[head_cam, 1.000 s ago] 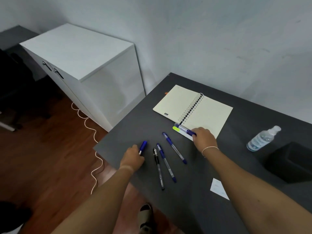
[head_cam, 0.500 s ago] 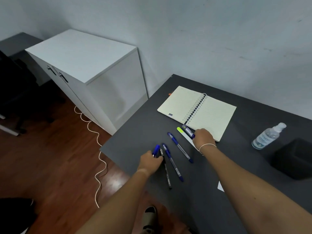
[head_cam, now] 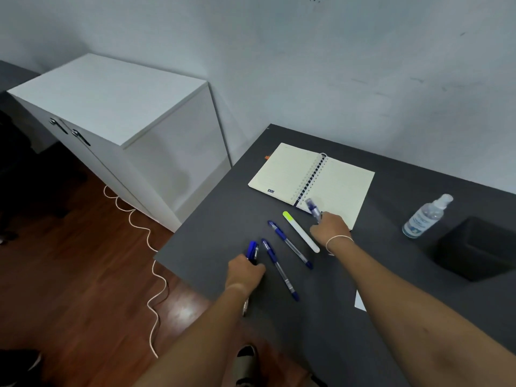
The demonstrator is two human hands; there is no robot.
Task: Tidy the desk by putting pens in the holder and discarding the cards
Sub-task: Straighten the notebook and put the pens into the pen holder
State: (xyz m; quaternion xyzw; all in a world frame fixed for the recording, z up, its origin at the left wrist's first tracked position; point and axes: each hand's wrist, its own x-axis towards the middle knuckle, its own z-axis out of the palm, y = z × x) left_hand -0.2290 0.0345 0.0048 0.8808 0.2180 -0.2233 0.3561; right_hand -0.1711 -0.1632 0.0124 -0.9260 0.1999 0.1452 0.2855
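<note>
My left hand [head_cam: 245, 270] is closed around a blue-capped pen [head_cam: 252, 248] near the desk's front left edge. A dark pen's tip [head_cam: 245, 308] sticks out under that wrist. My right hand [head_cam: 331, 226] grips a blurred blue pen [head_cam: 314, 209] just over the notebook's lower edge. Between the hands lie two blue pens [head_cam: 280, 269] [head_cam: 290, 244] and a white highlighter with a yellow-green cap [head_cam: 301, 231]. The black holder [head_cam: 474, 247] stands at the right. A white card [head_cam: 360, 301] shows partly beside my right forearm.
An open spiral notebook [head_cam: 284, 171] lies at the back of the dark desk [head_cam: 212, 219]. A clear spray bottle [head_cam: 427, 216] stands next to the holder. A white cabinet [head_cam: 111, 107] sits left of the desk, and a white cord [head_cam: 156, 277] trails on the wooden floor.
My left hand moved right and took up the dark pen along with the blue-capped one. My right hand lifted its blue pen away from the highlighter, which now lies bare.
</note>
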